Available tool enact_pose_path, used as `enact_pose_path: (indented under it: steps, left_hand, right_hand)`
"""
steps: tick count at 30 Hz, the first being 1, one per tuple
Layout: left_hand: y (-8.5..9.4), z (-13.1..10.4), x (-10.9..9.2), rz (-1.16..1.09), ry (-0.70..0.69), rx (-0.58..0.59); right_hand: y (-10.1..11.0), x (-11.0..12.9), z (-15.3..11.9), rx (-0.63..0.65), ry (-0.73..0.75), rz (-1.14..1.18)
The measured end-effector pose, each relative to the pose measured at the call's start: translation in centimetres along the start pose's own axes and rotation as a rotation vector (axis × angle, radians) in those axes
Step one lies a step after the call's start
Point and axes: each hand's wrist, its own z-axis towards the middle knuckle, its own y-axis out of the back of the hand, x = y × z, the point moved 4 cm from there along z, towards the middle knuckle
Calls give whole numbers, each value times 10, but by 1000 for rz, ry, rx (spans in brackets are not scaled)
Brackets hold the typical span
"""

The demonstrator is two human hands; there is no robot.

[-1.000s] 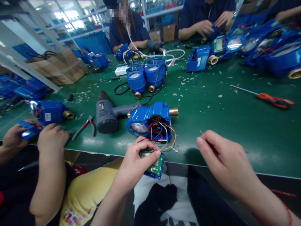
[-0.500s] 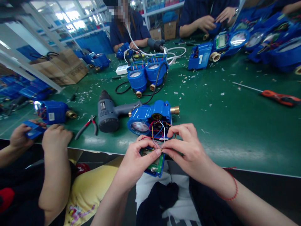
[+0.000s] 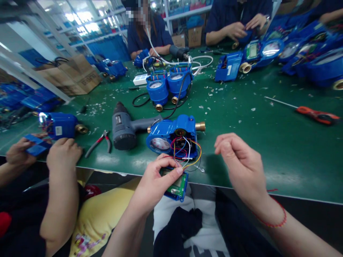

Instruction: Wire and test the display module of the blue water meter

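Observation:
My left hand (image 3: 160,178) grips a green circuit board (image 3: 176,189) set in a blue plastic cover, at the table's front edge, with the thumb on its upper edge by the wires. Thin coloured wires (image 3: 198,157) run from the board into the open compartment of a blue water meter (image 3: 171,130), which lies on its side with brass pipe ends. My right hand (image 3: 241,160) is over the table's front edge, right of the wires and apart from them. Its fingers are curled in against the thumb; whatever they may hold is hidden.
A grey heat gun (image 3: 124,128) and red-and-black pliers (image 3: 99,142) lie left of the meter. A screwdriver (image 3: 316,114) is at the right. More blue meters (image 3: 157,91) stand farther back. At the left, a neighbour's hands (image 3: 64,153) hold a blue part. Other people sit opposite.
My right hand has let go of the wires and moved right, away from the board. The yellow and red wires now bow out freely. My left hand keeps its hold.

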Motion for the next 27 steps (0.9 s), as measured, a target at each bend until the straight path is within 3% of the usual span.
enact_pose_path:
  steps: [5, 11, 20, 27]
  left_hand:
    - [-2, -2, -2, -36, 25, 18]
    - [-2, -5, -2, -41, 15, 11]
    - [0, -6, -2, -14, -28, 3]
    - [-1, -7, 2, -59, -26, -40]
  right_hand:
    - [-21, -3, -28, 152, 19, 37]
    - [-41, -1, -26, 204, -30, 153]
    - [-46, 2, -23, 285, -36, 164]
    - [-46, 2, -24, 265, -101, 139]
